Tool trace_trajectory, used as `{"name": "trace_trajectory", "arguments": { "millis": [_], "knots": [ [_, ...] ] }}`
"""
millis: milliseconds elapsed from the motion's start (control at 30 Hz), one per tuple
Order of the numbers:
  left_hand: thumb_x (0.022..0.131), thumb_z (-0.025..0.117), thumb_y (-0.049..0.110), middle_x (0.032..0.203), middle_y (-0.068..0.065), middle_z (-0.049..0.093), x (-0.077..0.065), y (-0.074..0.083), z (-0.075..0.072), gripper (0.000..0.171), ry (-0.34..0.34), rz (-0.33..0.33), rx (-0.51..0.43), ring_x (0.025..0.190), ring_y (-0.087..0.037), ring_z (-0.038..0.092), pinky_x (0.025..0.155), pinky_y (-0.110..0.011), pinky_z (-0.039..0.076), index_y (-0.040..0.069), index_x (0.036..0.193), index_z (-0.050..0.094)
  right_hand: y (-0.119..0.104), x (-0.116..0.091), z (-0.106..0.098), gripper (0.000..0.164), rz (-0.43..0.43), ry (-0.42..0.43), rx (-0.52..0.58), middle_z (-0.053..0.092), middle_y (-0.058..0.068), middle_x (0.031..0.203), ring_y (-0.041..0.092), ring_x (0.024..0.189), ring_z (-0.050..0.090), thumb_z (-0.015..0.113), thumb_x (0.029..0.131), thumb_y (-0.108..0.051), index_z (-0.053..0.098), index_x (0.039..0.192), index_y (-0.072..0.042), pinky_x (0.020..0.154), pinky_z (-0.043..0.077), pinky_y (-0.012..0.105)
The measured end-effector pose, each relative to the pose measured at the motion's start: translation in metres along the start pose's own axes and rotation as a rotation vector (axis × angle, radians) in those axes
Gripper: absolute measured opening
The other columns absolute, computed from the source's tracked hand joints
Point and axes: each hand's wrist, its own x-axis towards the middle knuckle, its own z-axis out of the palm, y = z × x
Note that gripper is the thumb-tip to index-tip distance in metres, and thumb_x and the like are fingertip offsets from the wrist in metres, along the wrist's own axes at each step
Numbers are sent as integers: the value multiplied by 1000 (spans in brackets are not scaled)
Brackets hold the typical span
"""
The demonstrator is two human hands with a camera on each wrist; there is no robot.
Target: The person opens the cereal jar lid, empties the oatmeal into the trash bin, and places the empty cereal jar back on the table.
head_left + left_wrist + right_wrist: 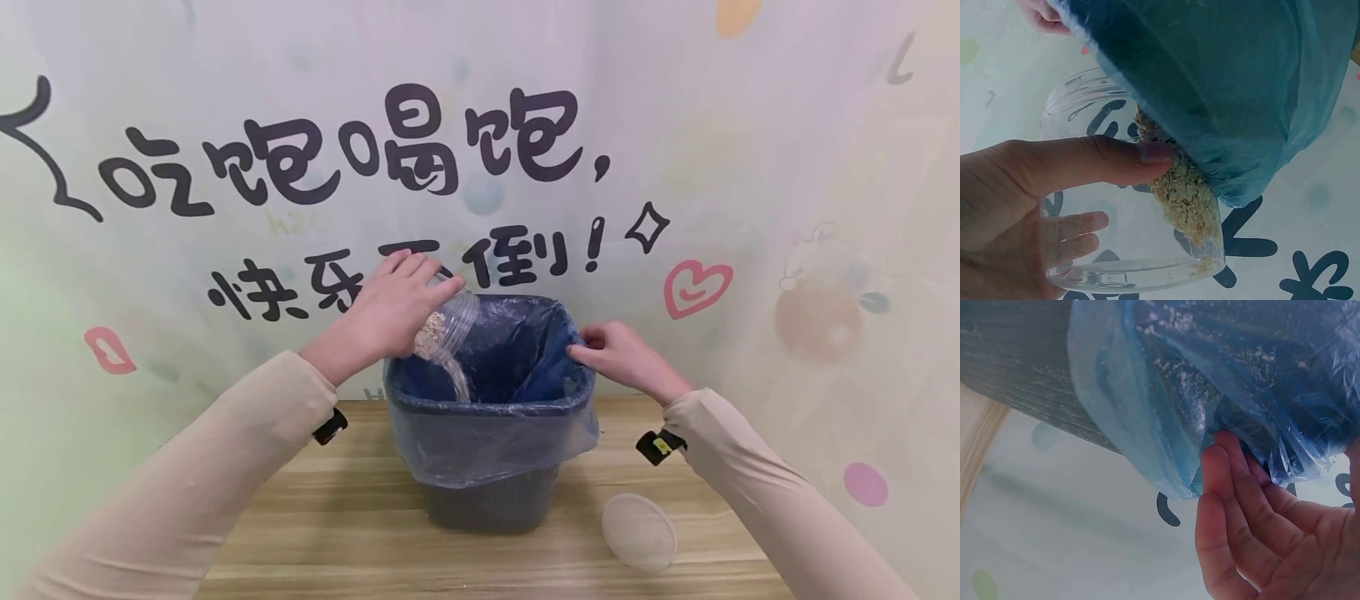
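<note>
My left hand grips a clear jar, tipped with its mouth down over the left part of a grey trash bin. Oats stream from it into the bin. Through the jar wall in the left wrist view, the remaining oats lie along one side, with my thumb across the outside. A translucent blue trash bag lines the bin and folds down over its rim. At the right rim my right hand pinches the bag-covered edge, thumb on the inner side, fingers outside.
A round, pale translucent lid lies on the wood-grain table, to the right of the bin. Close behind the bin rises a pale wall with dark lettering and coloured shapes.
</note>
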Motion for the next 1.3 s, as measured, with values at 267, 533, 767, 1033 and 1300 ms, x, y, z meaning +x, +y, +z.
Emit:
{"name": "trace_trajectory", "arguments": {
  "millis": [267, 533, 767, 1033, 1300],
  "knots": [
    [64, 86, 14, 134, -19, 47, 8, -1, -11, 87, -142, 22, -20, 128, -36, 38, 111, -47, 23, 13, 141, 46, 1, 1, -1, 21, -2, 3, -12, 48, 2, 65, 17, 61, 45, 58, 93, -19, 59, 79, -4, 57, 36, 30],
    [57, 90, 13, 138, -17, 42, 12, -14, -28, 103, -309, 11, -84, 132, -36, 32, 112, -49, 20, 12, 147, 39, 1, 2, -2, 24, -13, 12, -14, 44, -1, 62, 15, 57, 40, 58, 92, -19, 53, 72, -7, 54, 33, 29],
    [58, 91, 16, 135, -17, 44, 21, -19, -32, 102, -392, 43, -75, 129, -36, 35, 110, -50, 24, 13, 146, 39, 2, 2, -1, 22, -20, 14, -4, 45, -1, 62, 14, 57, 41, 58, 92, -18, 56, 74, -6, 55, 34, 28],
    [60, 90, 18, 135, -17, 44, 29, -17, -37, 100, -488, 65, -55, 126, -35, 38, 106, -53, 28, 14, 145, 40, 3, 2, 1, 23, -10, 14, 3, 47, 0, 63, 16, 58, 43, 58, 93, -19, 57, 75, -5, 55, 35, 30],
    [59, 90, 18, 135, -16, 45, 31, -15, -38, 100, -499, 66, -23, 125, -34, 39, 108, -51, 28, 16, 145, 40, 3, 2, 1, 23, -12, 16, 6, 46, 0, 62, 15, 57, 42, 58, 92, -19, 56, 75, -5, 55, 35, 29]
  ]
}}
